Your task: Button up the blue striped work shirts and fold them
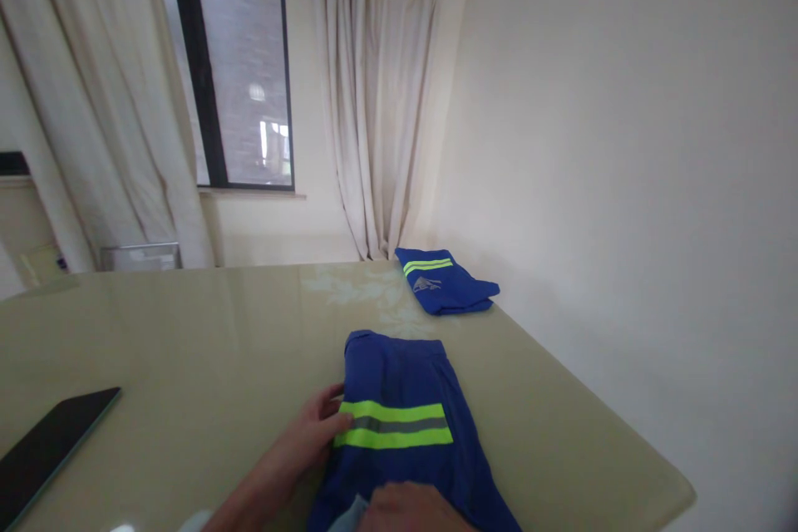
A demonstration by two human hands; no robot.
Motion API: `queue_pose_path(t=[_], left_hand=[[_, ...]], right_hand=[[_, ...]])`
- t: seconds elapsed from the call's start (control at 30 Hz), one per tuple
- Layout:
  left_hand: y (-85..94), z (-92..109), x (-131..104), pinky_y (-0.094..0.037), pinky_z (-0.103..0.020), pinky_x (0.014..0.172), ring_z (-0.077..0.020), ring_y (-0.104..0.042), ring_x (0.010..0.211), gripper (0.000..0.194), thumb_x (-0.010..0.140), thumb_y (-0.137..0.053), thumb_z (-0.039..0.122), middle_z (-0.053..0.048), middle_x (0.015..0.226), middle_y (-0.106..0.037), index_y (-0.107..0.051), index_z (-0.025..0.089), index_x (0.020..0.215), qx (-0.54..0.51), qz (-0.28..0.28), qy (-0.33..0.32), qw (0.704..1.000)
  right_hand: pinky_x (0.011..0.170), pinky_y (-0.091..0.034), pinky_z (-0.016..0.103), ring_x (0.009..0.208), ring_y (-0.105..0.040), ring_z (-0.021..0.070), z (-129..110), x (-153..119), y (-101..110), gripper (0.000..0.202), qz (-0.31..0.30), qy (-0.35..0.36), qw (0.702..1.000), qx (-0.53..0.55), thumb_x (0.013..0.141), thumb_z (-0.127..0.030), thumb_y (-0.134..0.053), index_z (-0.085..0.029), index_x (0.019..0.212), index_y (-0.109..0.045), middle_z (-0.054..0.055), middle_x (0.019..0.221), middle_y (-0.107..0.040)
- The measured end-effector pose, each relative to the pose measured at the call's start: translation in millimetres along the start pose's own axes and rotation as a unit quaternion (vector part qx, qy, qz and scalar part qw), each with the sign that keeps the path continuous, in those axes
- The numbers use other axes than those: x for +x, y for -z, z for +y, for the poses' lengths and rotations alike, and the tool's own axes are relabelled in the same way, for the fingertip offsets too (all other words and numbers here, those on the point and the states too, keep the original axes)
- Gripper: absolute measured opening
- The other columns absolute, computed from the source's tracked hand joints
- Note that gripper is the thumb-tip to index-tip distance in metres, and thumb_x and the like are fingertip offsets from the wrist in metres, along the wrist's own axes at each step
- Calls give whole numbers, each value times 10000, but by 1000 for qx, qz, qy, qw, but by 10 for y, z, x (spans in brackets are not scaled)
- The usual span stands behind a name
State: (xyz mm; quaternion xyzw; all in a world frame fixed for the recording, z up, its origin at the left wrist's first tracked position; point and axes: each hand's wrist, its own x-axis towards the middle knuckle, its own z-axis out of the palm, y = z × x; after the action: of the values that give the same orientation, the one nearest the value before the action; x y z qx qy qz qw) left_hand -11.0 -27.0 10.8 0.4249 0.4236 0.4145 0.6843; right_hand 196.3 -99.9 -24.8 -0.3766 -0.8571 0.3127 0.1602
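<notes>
A dark blue work garment [399, 378] lies on the table in front of me, with a yellow-green and grey reflective band across it. At its left edge, beside the band, my left hand [321, 426] pinches the fabric, thumb on top and fingers at the side. My right hand [415, 507] is closed over the lower part of the garment, cut off by the bottom of the view. From its left side pokes a piece of light blue cloth [349, 514]. The right fingertips are hidden.
The pale glossy table [205, 349] ends at a corner on the right, near the wall. At the far edge lies a second, folded blue garment [445, 287] with a reflective stripe and grey print. A flat black panel [56, 453] lies at left. Curtains [380, 83] hang behind.
</notes>
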Motion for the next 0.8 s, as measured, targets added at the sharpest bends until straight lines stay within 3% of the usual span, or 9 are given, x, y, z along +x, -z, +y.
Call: queue_pose_path(t=[0.03,0.1,0.2,0.37,0.43,0.5,0.6,0.7,0.8], left_hand=[[10,22,-28,-561,-289,648,-231,-727,739,595,567,-857,298,-48,830,-766,-672,183,1120,-14,-11,18,1000],[61,54,-84,-463,-217,496,-169,-678,611,522,614,-757,239,-4,755,-743,-678,195,1128,-46,-25,49,997],[141,69,-149,-361,-192,430,-133,-622,529,610,598,-634,187,19,735,-736,-657,200,1207,-103,-42,78,991],[105,52,-231,-535,-322,707,-244,-734,776,810,525,-589,106,-40,893,-790,-607,188,1330,-168,-150,72,972],[67,45,-265,-543,-365,733,-276,-743,806,849,499,-590,97,-67,951,-794,-606,189,1343,-173,-171,72,967],[44,50,-300,-549,-404,740,-306,-746,818,896,464,-588,100,-90,982,-794,-600,185,1356,-170,-180,70,966],[45,72,-331,-547,-434,777,-322,-744,848,944,451,-592,113,-99,1008,-788,-569,186,1392,-167,-176,68,968],[68,38,-275,-530,-412,805,-299,-730,896,886,553,-636,168,-86,1071,-764,-526,225,1430,-174,-174,43,968],[79,-98,-111,-501,-329,708,-222,-692,793,745,642,-665,271,-65,1033,-735,-567,248,1381,-177,-199,-10,964]], right_hand=[[777,-512,250,875,-666,176,-92,49,184,267,-1,16,999,29,948,-502,-623,-303,1105,-709,9,999,-724],[867,-498,281,978,-646,189,-226,139,565,366,99,-33,993,50,948,-540,-618,-263,1180,-671,38,1122,-681],[1026,-453,372,1178,-587,250,-204,338,1018,558,195,-66,978,37,865,-531,-730,-228,1316,-600,98,1303,-612],[1228,-202,530,1493,-284,361,96,788,1411,1178,152,-57,987,4,586,-558,-917,-182,1554,-359,198,1621,-312],[1236,-180,531,1501,-273,369,108,925,1532,1318,110,-22,994,10,483,-532,-959,-193,1581,-315,190,1641,-287],[1197,-301,468,1397,-450,332,50,1019,1623,1225,51,37,997,42,486,-470,-964,-206,1542,-401,144,1542,-473],[948,-521,344,984,-671,229,-63,1064,1672,722,-52,63,994,79,593,-328,-900,-188,1267,-680,12,1094,-743],[767,-533,270,740,-619,152,-116,965,1710,299,-82,33,992,89,621,-167,-788,-148,918,-762,-64,785,-703],[692,-522,237,687,-597,127,-133,772,1928,198,-87,-16,988,129,630,-120,-703,-155,821,-739,-78,747,-684]])
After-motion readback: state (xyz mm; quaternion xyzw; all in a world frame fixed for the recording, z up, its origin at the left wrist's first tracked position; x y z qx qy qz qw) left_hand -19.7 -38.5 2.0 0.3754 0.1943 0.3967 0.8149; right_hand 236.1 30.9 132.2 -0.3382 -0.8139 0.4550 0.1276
